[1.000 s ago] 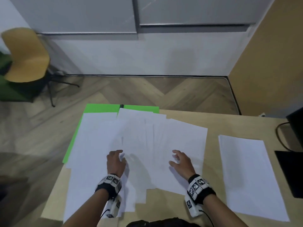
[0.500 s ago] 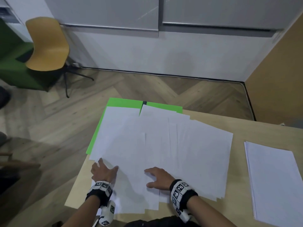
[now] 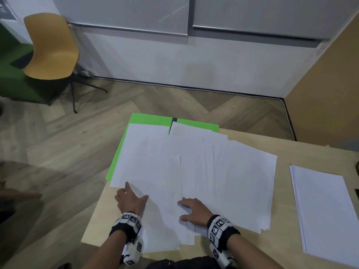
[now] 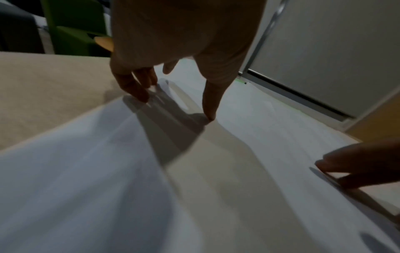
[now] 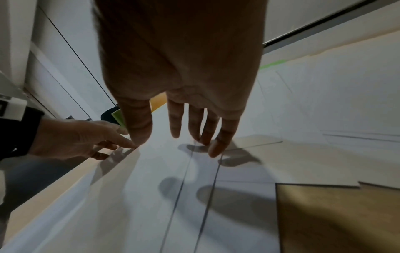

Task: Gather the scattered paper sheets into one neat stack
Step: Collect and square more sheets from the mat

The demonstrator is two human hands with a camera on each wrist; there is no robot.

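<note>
Several white paper sheets (image 3: 194, 171) lie fanned and overlapping across the middle of the wooden table (image 3: 281, 150), partly over a green folder (image 3: 149, 119). My left hand (image 3: 134, 197) is at the spread's left edge. In the left wrist view its thumb presses on the top sheet (image 4: 249, 137) and its fingers (image 4: 138, 90) touch the paper's edge by the bare table. My right hand (image 3: 192, 208) lies flat on the sheets near the front, fingers spread and pointing left (image 5: 179, 142). Neither hand holds a sheet.
A separate neat stack of white paper (image 3: 326, 210) lies at the table's right. A yellow chair (image 3: 52, 49) and a green seat (image 3: 13, 74) stand on the floor to the far left. The table's left edge is close to my left hand.
Both hands have slid left and nearer to me. The left hand went from on top of the sheets to their left edge. My view has turned slightly left.
</note>
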